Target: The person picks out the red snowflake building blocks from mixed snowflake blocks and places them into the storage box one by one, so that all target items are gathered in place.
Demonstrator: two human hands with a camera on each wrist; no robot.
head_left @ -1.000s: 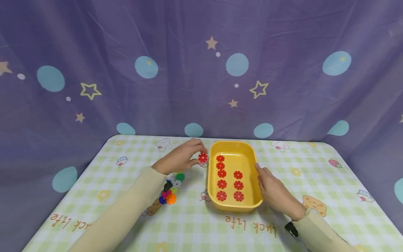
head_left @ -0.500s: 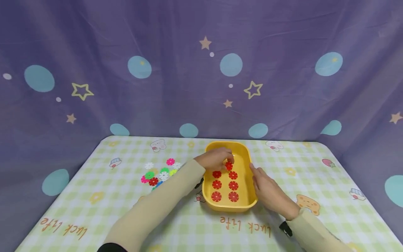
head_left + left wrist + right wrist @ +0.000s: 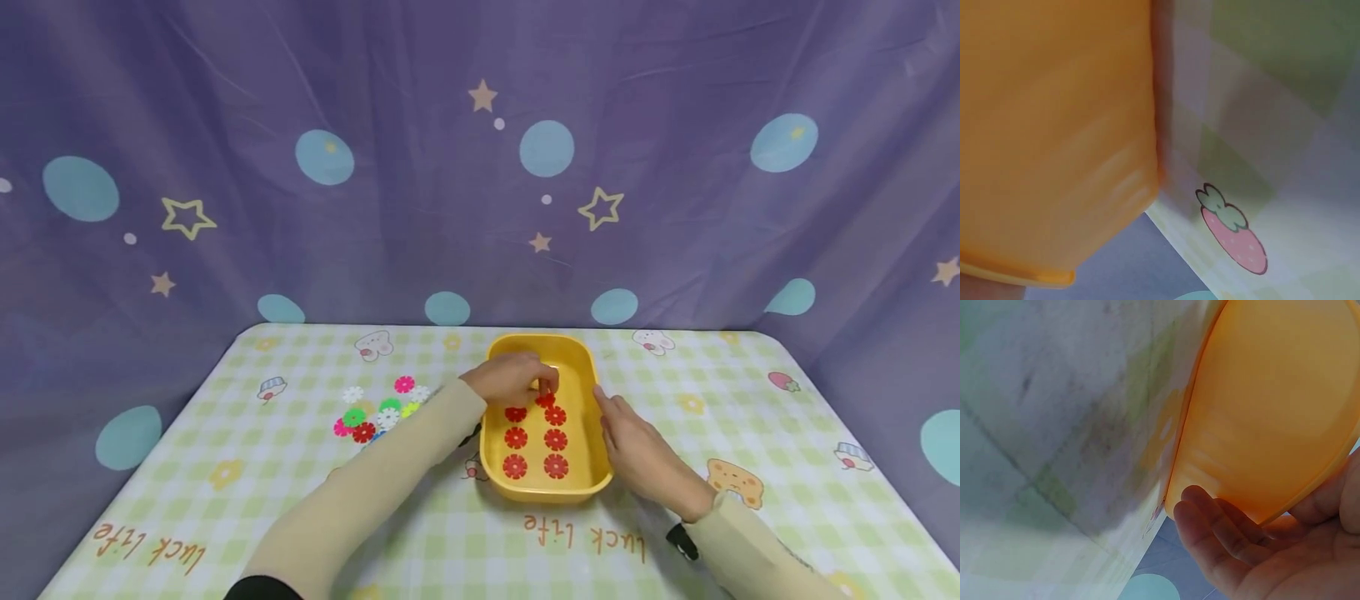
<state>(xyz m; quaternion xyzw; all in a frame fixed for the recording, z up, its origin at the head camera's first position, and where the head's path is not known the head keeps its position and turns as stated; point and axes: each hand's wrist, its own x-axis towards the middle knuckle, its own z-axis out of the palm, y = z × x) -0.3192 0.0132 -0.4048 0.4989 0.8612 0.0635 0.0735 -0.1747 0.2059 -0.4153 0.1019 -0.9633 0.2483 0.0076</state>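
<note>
In the head view, my left hand reaches over the left wall of a yellow plastic tray. Its fingertips pinch a red snowflake disc low inside, partly covered by the fingers. Two columns of red snowflake discs lie nearer me on the tray floor; the left hand hides the far left ones. My right hand holds the tray's right side. From the right wrist, its fingers lie against the outer wall, with the thumb side up by the rim. The left wrist view is mostly tray wall.
Loose snowflake discs in white, green, pink, yellow, blue and red lie left of the tray, some behind the left sleeve. A checked cloth covers the table. A purple curtain hangs behind it.
My left hand has carried the red disc from left of the tray to inside it, then lowered it slightly beside the right column. The right hand stays on the tray.
</note>
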